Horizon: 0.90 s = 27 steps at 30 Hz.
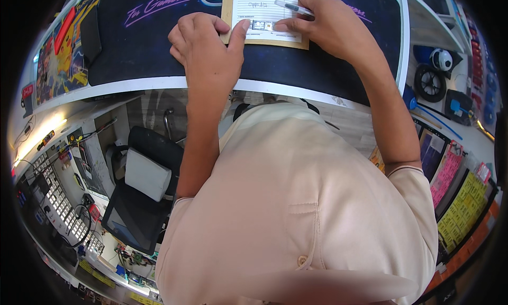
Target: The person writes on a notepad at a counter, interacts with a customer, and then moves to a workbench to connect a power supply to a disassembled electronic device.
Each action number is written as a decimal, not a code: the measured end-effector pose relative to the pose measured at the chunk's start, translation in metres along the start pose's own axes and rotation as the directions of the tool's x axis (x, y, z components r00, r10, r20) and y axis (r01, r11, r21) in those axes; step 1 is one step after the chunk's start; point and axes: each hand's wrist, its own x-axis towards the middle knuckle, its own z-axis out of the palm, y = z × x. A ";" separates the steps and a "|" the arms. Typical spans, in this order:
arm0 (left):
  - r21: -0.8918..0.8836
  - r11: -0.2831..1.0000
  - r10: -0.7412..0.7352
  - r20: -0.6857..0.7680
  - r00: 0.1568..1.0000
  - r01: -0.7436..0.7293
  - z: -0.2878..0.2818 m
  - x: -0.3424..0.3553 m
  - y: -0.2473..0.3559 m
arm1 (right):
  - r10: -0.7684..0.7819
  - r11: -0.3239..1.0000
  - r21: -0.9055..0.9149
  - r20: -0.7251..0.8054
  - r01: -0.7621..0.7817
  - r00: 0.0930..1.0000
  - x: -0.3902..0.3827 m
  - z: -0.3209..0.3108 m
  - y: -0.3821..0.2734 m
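Observation:
A white printed form (254, 6) lies on a tan backing (226, 14) on the dark desk mat (135, 45). My left hand (206, 61) rests at the form's left edge, fingers bent and apart on the mat and backing, thumb tip on the lower part of the paper. My right hand (330, 32) holds a slim pale pen (288, 7) over the form's right side, with a fingertip reaching toward a small printed strip low on the paper. Whether the pen tip touches the paper I cannot tell.
The desk's white front edge (140, 84) bounds my workspace. A colourful mat (58, 66) lies left, a black wheel (429, 82) and small ball (442, 60) right. A black chair (138, 220) with a pale cushion (147, 175) stands lower left, beside cluttered shelves; colourful sheets (460, 209) are lower right.

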 end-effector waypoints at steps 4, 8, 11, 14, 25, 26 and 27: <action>-0.074 0.996 0.054 -0.034 0.998 -0.056 0.000 -0.001 -0.004 | 0.006 0.998 0.062 0.081 -0.011 0.997 -0.011 -0.001 0.021; -0.216 0.931 0.292 -0.038 0.956 -0.293 -0.002 -0.008 -0.006 | -0.284 0.944 0.156 -0.066 0.291 0.957 -0.035 -0.002 0.020; -0.136 0.905 0.413 0.058 0.909 -0.402 -0.004 -0.023 0.004 | -0.345 0.932 0.092 -0.070 0.350 0.936 -0.054 0.001 0.012; -0.016 0.914 0.403 0.158 0.901 -0.406 -0.011 -0.031 0.016 | -0.343 0.927 0.139 -0.054 0.347 0.938 -0.059 -0.004 0.013; 0.056 0.800 0.514 0.450 0.731 -0.597 -0.017 -0.004 0.021 | 0.147 0.180 0.977 -0.145 0.118 0.978 -0.065 -0.059 0.072; 0.012 0.798 0.552 0.386 0.739 -0.602 -0.018 0.003 0.019 | 0.087 0.130 0.989 -0.084 0.073 0.993 -0.069 -0.066 0.082; -0.025 0.816 0.542 0.381 0.749 -0.578 -0.020 0.009 0.017 | 0.109 0.134 0.990 -0.058 0.043 0.992 -0.074 -0.060 0.084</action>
